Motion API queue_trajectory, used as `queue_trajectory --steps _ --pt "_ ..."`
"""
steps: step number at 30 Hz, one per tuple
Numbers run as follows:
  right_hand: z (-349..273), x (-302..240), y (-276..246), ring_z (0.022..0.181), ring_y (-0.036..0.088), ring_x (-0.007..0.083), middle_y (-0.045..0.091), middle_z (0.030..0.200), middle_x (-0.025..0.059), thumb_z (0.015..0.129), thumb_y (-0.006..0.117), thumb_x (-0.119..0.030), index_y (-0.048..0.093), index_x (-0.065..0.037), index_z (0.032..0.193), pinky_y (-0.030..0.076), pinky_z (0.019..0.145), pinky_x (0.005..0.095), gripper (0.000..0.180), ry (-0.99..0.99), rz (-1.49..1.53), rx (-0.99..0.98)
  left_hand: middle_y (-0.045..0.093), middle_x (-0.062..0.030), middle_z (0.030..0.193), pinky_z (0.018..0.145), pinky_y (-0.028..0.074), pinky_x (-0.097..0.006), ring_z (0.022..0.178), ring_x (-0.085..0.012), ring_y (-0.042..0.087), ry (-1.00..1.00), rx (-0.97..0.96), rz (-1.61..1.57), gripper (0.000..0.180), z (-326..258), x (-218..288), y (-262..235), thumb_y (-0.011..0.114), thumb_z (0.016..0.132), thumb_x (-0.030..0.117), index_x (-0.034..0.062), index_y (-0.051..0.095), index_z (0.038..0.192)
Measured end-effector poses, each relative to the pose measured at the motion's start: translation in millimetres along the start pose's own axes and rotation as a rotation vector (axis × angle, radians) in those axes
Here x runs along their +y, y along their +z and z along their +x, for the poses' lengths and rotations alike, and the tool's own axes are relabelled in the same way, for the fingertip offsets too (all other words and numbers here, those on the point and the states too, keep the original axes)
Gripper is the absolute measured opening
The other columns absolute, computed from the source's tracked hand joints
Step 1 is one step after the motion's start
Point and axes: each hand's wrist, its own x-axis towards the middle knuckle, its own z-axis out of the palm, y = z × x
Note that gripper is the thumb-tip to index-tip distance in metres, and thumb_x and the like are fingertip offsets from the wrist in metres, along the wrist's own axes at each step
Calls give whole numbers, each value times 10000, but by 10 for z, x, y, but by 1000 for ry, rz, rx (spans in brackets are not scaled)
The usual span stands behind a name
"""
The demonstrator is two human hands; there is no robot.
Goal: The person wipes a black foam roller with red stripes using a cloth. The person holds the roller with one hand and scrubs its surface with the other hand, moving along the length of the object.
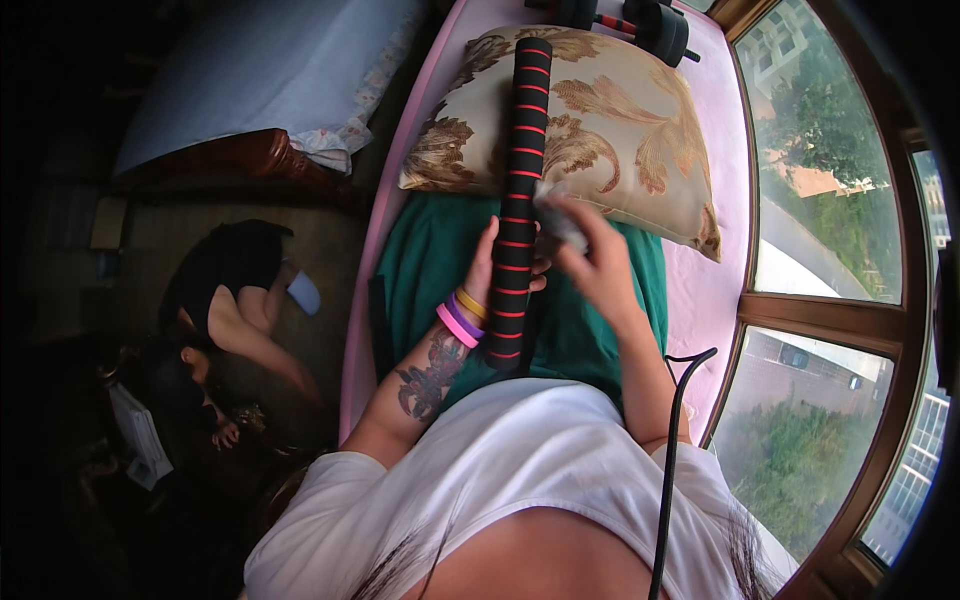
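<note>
A long black foam-covered bar [520, 205] with red rings stretches away from me above my lap. Its far end overlaps a patterned pillow [640, 125]. My left hand [490, 265] is closed round the lower half of the bar, with fingertips showing on its right side. My right hand [597, 255] grips a crumpled greyish-white cloth [562, 222] against or close beside the bar's right side; motion blurs both, so contact is hard to tell. Green fabric [610, 290] covers my legs under the hands.
Dumbbells [655, 30] lie beyond the pillow on the pink padded surface [705, 150]. Wood-framed windows [820, 150] run along the right. A black cable [672, 470] hangs by my right arm. At left, another person [235, 300] bends low near a bed [260, 80].
</note>
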Motion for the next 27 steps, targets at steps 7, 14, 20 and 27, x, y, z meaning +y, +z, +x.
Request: queue_trajectory --steps 7,14,20,27 --pt "-68 -48 -137 598 576 101 628 806 50 703 498 -87 637 -72 1061 455 452 217 385 -85 232 -852 425 -46 768 622 396 -259 666 -134 401 -2 -71 -80 460 66 -22 31 377 909 518 62 411 957" --pt "-12 -193 -228 574 522 59 618 836 22 722 484 -92 602 -97 1119 419 413 190 414 160 161 -480 515 -60 796 673 464 -302 697 -162 513 6 247 67 443 4 -26 30 308 900 458 55 488 944" --pt "41 -157 21 807 634 305 637 950 152 706 604 -103 561 -122 1157 515 683 359 453 -266 -451 -155 526 -60 773 638 459 -314 671 -164 504 48 506 145 455 -19 -42 250 307 878 434 33 508 950" --pt "-78 -414 24 802 627 289 656 934 112 651 576 -144 638 -116 1061 500 739 348 416 -264 -185 -773 470 -63 798 620 434 -287 672 -161 468 7 -7 -86 542 74 -63 -33 309 880 524 1 442 933"
